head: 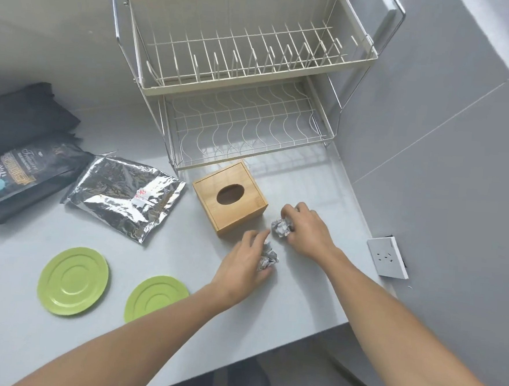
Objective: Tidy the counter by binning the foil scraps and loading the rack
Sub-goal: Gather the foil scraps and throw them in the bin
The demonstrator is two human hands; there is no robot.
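Two crumpled foil balls lie on the grey counter in front of a wooden box (231, 204) with an oval hole in its top. My left hand (242, 267) is closed around the nearer foil ball (268, 260). My right hand (306, 228) grips the farther foil ball (281, 226), right beside the box. Two green plates rest flat at the front left, one larger (72, 281) and one partly hidden by my left forearm (155, 296). The two-tier wire dish rack (243, 80) stands behind the box with nothing in it.
A flat silver foil pouch (123, 195) and a dark printed bag (16, 176) lie at the left, with black fabric (20, 116) behind them. A white wall socket (389, 256) sits on the grey wall at the right. The counter's front edge runs below my arms.
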